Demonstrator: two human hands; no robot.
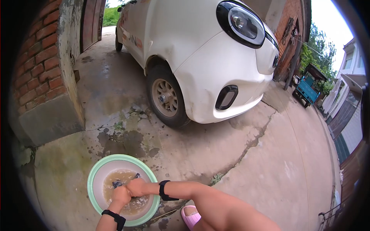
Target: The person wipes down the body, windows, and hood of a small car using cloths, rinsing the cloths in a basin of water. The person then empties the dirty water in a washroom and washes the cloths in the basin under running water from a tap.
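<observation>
A round basin (92,181) with a pale green rim stands on the concrete, holding murky brown water (133,208). Over the water, my left hand (121,194) and my right hand (136,187) are closed side by side, touching each other. Both grip a dark, wet-looking cloth (117,184), and bits of it stick out beyond the fingers. The rest of the cloth is hidden inside my hands. Each wrist wears a black band.
A white car (192,57) stands just ahead, its front wheel (165,94) beyond the basin. To the left is a brick wall (40,57). Cracked, damp-patched concrete (269,165) runs right. A pink slipper (190,217) is beside the basin; a blue three-wheeler (308,90) stands far off.
</observation>
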